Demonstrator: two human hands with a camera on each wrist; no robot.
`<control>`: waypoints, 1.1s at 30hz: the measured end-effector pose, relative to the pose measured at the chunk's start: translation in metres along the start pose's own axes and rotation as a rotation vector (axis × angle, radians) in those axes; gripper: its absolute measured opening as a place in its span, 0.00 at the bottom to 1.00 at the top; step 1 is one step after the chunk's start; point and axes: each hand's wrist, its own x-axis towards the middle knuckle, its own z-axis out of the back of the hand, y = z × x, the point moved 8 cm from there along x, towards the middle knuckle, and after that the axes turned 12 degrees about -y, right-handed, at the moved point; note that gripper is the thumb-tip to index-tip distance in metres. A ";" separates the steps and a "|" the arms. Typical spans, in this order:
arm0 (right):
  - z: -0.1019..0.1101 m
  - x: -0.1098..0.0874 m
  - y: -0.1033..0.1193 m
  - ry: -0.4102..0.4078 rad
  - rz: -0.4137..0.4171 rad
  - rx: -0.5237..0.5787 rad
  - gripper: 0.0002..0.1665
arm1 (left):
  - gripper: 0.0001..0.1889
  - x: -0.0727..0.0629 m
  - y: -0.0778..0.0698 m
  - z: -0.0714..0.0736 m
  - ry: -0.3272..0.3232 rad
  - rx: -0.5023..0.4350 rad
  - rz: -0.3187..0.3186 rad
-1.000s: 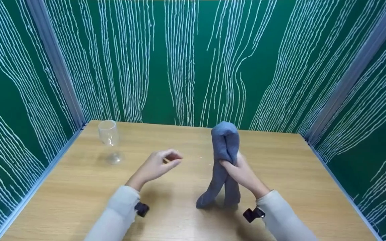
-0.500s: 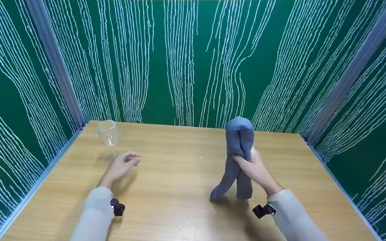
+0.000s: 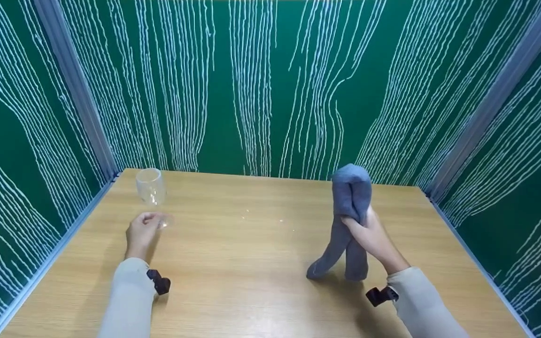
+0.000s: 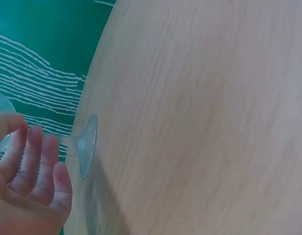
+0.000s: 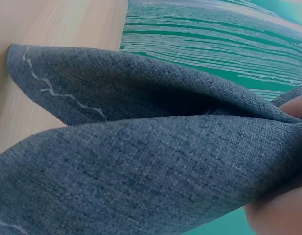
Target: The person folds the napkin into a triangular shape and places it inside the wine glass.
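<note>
A clear stemmed wine glass (image 3: 150,186) stands upright at the back left of the table. My left hand (image 3: 140,231) is right beside its stem, fingers loosely bent. In the left wrist view, the fingers (image 4: 31,161) overlap the stem in front of the glass foot (image 4: 88,147), thumb tip close to the index finger. On the right, my right hand (image 3: 366,230) grips a folded grey-blue cloth (image 3: 351,188) around its middle. The cloth's top loops over and two ends hang down over the table. Light stitching shows on the cloth (image 5: 141,166) in the right wrist view.
The wooden table (image 3: 233,263) is bounded by green walls (image 3: 223,94) with white wavy lines. Small white specks (image 3: 246,213) lie mid-table. Each wrist carries a small black camera (image 3: 158,281).
My left hand has moved left from mid-table to the wine glass stem. My right hand has shifted to the right, carrying the cloth.
</note>
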 end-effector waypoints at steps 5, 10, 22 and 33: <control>0.009 -0.002 -0.012 0.009 -0.051 -0.003 0.36 | 0.25 0.007 0.000 0.003 -0.082 -0.031 0.029; 0.019 -0.004 -0.020 0.009 -0.101 0.007 0.38 | 0.27 0.012 -0.001 0.000 -0.069 -0.071 0.084; 0.039 -0.011 -0.035 -0.035 -0.106 -0.096 0.31 | 0.35 0.019 -0.007 -0.007 0.093 -0.125 0.118; 0.041 -0.015 -0.040 -0.040 -0.113 -0.103 0.30 | 0.32 0.017 -0.005 -0.008 0.122 -0.112 0.174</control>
